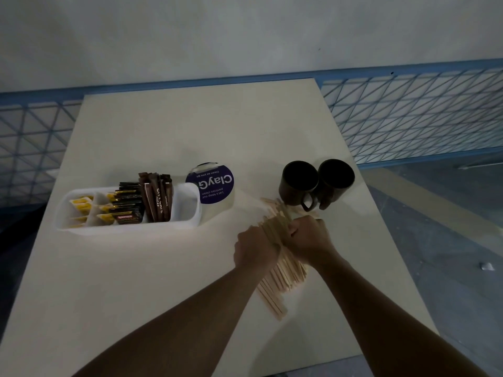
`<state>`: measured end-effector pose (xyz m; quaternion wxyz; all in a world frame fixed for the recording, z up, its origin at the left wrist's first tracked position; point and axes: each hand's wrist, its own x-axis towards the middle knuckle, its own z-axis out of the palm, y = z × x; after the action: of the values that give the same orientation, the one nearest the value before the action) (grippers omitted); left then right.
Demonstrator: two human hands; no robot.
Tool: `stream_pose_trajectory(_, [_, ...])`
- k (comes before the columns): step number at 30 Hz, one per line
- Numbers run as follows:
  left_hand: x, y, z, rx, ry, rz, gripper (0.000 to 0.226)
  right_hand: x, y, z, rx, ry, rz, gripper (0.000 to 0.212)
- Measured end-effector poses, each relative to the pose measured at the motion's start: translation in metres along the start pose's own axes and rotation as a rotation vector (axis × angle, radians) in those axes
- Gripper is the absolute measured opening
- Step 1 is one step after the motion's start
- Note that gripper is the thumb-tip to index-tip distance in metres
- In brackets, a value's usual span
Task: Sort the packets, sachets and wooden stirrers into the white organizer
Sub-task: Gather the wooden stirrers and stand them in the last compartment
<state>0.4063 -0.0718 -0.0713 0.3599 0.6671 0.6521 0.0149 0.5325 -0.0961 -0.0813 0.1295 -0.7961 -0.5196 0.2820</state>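
You are gathering the wooden stirrers point(280, 270) into a loose bundle on the pale table point(152, 281), off to the right of the white organizer point(187, 198) and nearer to you than it. Your left hand point(255, 248) is curling round the bundle on the side facing the organizer. Your right hand point(307, 238) is closing round it from the far side, fingers folded tight on the wood. The two hands are sitting just beside each other with the sticks between them. The stirrers are fanning out unevenly at both ends, none of them yet in the organizer.

Inside the organizer, yellow sachets point(80, 205) are lying in the left end compartment. Black packets point(128, 206) are stacking up in the next one, and brown stick sachets point(156, 197) are standing upright to their right. The compartment at its right end is showing only white wall. A round tub with a purple label point(215, 186) is touching the organizer's right rear corner. Two dark mugs point(317, 182) are standing side by side well to the right of the organizer, just beyond the stirrers.
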Motion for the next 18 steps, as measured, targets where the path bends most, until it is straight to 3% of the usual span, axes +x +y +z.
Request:
stream_pose_trajectory(3, [0.004, -0.002, 0.001, -0.008, 0.003, -0.004, 0.022, 0.0, -0.003, -0.003, -0.009, 0.009, -0.032, 0.036])
stream_pose_trajectory(8, [0.004, -0.003, -0.004, -0.017, -0.029, 0.002, 0.021, 0.002, -0.002, 0.0, 0.028, -0.036, -0.025, 0.027])
stream_pose_trajectory(18, [0.017, -0.011, -0.012, -0.266, -0.145, -0.173, 0.033, 0.002, -0.003, -0.01, 0.022, -0.032, -0.072, 0.024])
